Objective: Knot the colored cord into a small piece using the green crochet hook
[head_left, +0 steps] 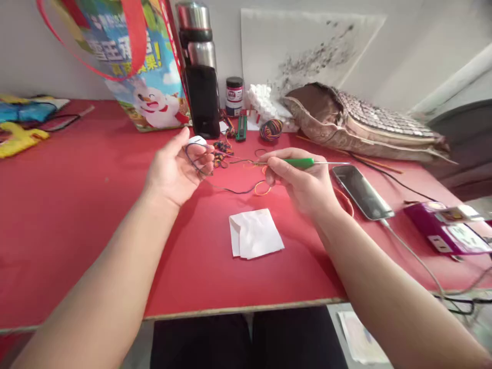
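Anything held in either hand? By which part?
Right hand: a green-handled tool, by its handle. Left hand: multicolored cord loops at the fingers; grip on it and the white object can't be told.

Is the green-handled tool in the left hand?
No, the right hand grips the green-handled tool, its thin metal shaft pointing away from the left hand.

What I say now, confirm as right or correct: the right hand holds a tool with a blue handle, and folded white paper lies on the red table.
Wrong on the handle: the head view shows it is green, not blue. The right hand does hold the tool, and folded white paper lies on the red table.
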`<state>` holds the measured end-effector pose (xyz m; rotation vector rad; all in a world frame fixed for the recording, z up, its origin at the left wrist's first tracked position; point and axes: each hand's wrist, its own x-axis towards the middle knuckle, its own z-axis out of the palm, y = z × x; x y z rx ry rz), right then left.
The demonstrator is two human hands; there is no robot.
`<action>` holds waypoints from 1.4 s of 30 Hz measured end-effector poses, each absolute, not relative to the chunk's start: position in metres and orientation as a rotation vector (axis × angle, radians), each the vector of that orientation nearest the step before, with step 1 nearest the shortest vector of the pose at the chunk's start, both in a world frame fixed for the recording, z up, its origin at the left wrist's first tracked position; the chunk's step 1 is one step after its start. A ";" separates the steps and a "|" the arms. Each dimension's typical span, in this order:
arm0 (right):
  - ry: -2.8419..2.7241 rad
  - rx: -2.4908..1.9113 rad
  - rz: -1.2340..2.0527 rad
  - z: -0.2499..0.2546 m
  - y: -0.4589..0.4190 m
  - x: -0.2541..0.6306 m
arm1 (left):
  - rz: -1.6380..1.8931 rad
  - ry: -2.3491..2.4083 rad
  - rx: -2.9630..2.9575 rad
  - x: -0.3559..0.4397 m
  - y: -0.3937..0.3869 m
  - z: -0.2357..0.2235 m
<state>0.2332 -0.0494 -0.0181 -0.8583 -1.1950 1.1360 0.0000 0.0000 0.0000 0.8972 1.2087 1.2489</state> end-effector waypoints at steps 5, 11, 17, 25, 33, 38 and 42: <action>-1.191 -0.843 1.100 -0.013 -0.051 0.240 | 1.344 1.685 1.535 -0.009 0.002 -0.003; -1.302 -0.758 1.113 -0.017 -0.052 0.244 | 1.414 1.540 1.993 -0.005 -0.010 -0.001; -1.329 -0.731 1.167 -0.017 -0.053 0.244 | 1.143 0.906 1.547 0.015 -0.024 -0.002; -1.297 -0.657 1.199 -0.015 -0.053 0.242 | 0.958 0.675 1.363 0.016 -0.024 -0.009; -1.420 -0.695 1.161 -0.014 -0.054 0.241 | 0.949 0.774 1.443 0.019 -0.025 -0.010; -1.461 -0.731 1.087 -0.012 -0.056 0.239 | 0.976 0.857 1.382 0.024 -0.027 -0.011; -1.522 -0.751 1.043 -0.010 -0.058 0.239 | 0.982 0.879 1.304 0.027 -0.028 -0.014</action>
